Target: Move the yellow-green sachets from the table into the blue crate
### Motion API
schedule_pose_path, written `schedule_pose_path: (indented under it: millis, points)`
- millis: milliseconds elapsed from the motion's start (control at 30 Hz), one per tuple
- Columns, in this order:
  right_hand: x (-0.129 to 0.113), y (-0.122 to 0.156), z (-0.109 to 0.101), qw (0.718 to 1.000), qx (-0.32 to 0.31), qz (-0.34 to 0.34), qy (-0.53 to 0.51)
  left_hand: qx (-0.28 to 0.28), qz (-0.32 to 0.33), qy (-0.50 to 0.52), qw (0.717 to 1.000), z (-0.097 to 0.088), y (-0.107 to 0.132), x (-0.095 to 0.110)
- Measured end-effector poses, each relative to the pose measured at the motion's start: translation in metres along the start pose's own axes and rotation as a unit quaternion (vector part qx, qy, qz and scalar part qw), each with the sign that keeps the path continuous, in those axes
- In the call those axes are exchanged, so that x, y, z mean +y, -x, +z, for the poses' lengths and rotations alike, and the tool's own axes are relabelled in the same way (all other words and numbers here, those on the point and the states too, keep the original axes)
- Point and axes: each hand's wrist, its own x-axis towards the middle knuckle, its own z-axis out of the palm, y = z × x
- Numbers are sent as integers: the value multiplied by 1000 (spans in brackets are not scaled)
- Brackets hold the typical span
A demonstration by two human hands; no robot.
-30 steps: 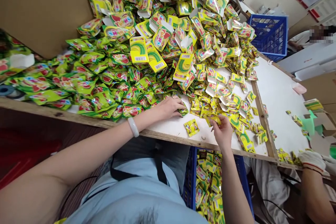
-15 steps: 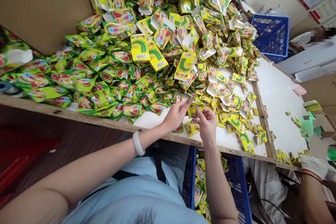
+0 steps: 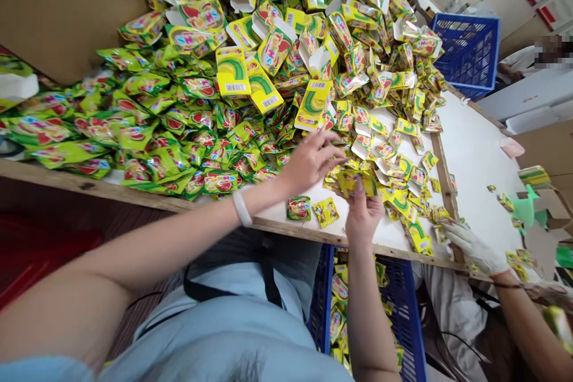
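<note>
Right hand is clamped, thumb up, on a small stack of yellow-green foil sachets, held just above the white counter near its front edge. Left hand has fingers loosely spread and reaches over the stack top, fingertips touching the sachets at the edge of the big heap of green-yellow packets and small cartons.

Two loose sachets lie flat on the counter just beside the left wrist, which wears a white bangle. Blue plastic crate below the counter edge holds more of the same.

A co-worker's white-gloved hand is at the counter's right corner, apart from the stack.

My read on doing it well: keep the stack edges squared under the thumb, feed one sachet at a time with the left, same face up, don't loosen the pinch or the slick foil will fan out.
</note>
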Motion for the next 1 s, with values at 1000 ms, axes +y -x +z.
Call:
schedule_pose_path:
  millis: [1000]
  points:
    - [46,13,-78,982,97,50,151,-127,10,-160,979,-67,-40,-23]
